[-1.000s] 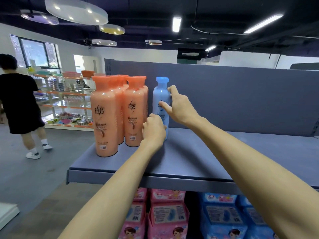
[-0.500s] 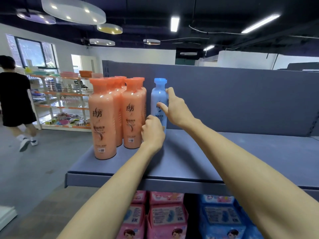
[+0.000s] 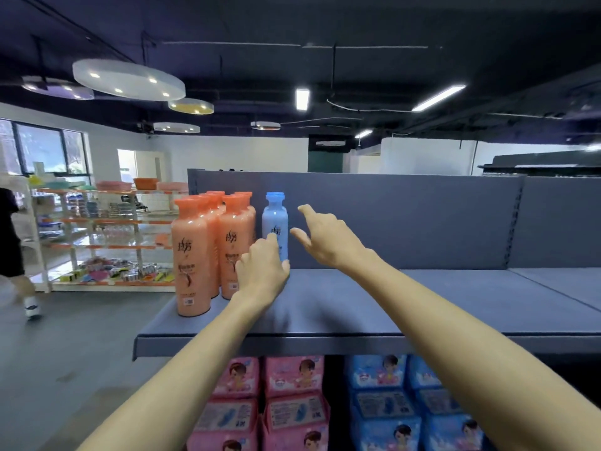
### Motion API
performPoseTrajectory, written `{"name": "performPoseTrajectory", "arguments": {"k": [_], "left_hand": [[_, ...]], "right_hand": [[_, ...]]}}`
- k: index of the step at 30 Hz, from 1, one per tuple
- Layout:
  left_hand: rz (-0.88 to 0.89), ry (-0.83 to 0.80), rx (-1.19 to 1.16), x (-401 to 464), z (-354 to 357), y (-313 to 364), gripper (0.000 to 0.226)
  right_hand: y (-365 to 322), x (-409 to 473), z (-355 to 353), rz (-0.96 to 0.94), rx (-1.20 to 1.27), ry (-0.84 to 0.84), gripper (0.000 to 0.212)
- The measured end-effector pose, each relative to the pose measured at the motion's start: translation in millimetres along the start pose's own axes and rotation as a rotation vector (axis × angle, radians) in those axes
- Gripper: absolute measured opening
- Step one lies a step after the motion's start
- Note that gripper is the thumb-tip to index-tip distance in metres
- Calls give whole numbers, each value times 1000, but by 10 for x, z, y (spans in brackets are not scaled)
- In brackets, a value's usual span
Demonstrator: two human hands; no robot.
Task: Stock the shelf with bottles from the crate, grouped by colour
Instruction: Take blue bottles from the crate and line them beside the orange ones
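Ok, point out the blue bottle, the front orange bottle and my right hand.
blue bottle [image 3: 275, 219]: head view, upper body.
front orange bottle [image 3: 191, 255]: head view, label.
right hand [image 3: 328, 239]: head view, back of hand.

Orange bottles [image 3: 192, 255] beside a pale blue bottle [image 3: 275, 222] on a grey-blue shelf [image 3: 422, 307], pink packs [image 3: 266, 402] below

Left grip [image 3: 262, 268] curled — right [image 3: 328, 237] spread

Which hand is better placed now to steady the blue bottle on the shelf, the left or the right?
Probably the left. The left hand is curled against the lower front of the blue bottle, beside the orange bottles. The right hand is open, with a visible gap between it and the bottle.
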State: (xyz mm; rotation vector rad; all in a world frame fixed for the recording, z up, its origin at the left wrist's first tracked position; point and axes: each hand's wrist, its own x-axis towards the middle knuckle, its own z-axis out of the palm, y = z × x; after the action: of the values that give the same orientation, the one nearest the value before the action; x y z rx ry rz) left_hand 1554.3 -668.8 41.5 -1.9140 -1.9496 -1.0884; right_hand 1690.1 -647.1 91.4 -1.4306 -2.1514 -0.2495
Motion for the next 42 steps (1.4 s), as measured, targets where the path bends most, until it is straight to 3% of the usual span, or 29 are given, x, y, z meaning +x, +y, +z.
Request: {"name": "performPoseTrajectory", "arguments": {"k": [9,18,23,30,37,42], "left_hand": [[170,3,-34,-827,-276,285,42],[291,-273,40,-2006,486,400,38],[254,-481,55,-2700,1468,369,39],[156,-943,109,-4133,2919,-70,48],[36,-1228,111,-5445,3805,-532,48],[-22,-1381,142,-6063,4176,-789,48]], "right_hand": [[262,-882,-69,-71,16,94,48],[821,-2323,419,-117,23,71,43],[1314,-3036,1285,31,51,-160,46],[1814,-4310,2845,292,124,-529,51],[1982,-5458,4061,436,153,-804,53],[1838,-6316,4719,424,172,-1055,50]]}}
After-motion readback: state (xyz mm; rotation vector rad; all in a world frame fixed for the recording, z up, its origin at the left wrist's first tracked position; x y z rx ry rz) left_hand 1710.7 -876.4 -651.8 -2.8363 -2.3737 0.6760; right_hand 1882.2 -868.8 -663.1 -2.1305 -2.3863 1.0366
